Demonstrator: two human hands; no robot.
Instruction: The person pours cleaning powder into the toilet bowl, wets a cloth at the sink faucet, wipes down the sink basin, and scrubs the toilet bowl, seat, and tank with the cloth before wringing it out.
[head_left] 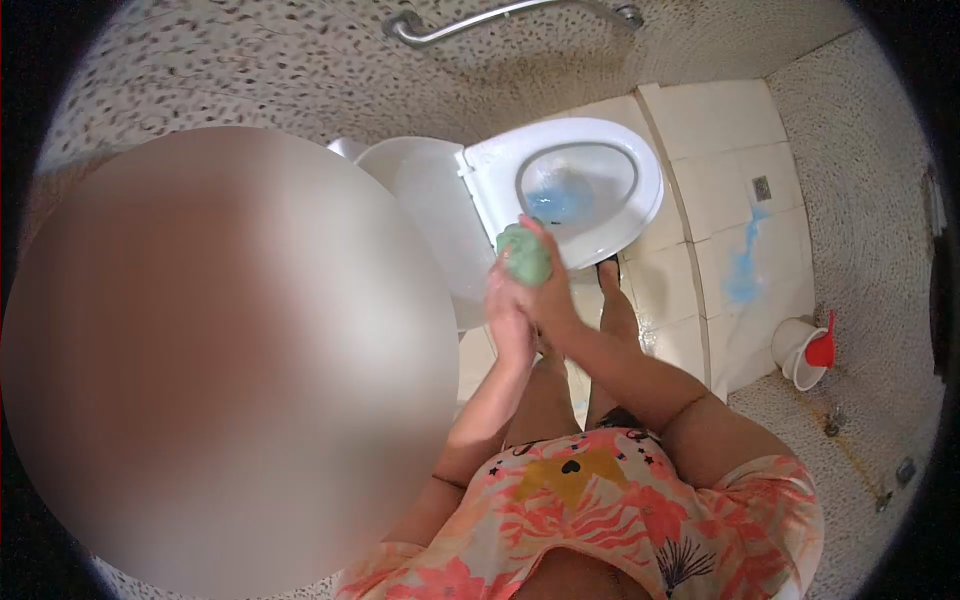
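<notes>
Left hand [507,302] and right hand [549,287] gripped a green bundle [525,256], material unclear. It overlapped the toilet seat [575,131] in view; height above it could not be judged. Round blur masked the left side.

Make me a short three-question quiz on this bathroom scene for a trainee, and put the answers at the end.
1. True or false: the left hand and the right hand are both on the green wad.
2. Where is the red dipper? A) in the toilet; B) at the bucket; C) on the grab bar.
3. Fill in: the blue streak on the floor reaches toward the square ____.

Key: 1. True. 2. B. 3. Drain.
</notes>
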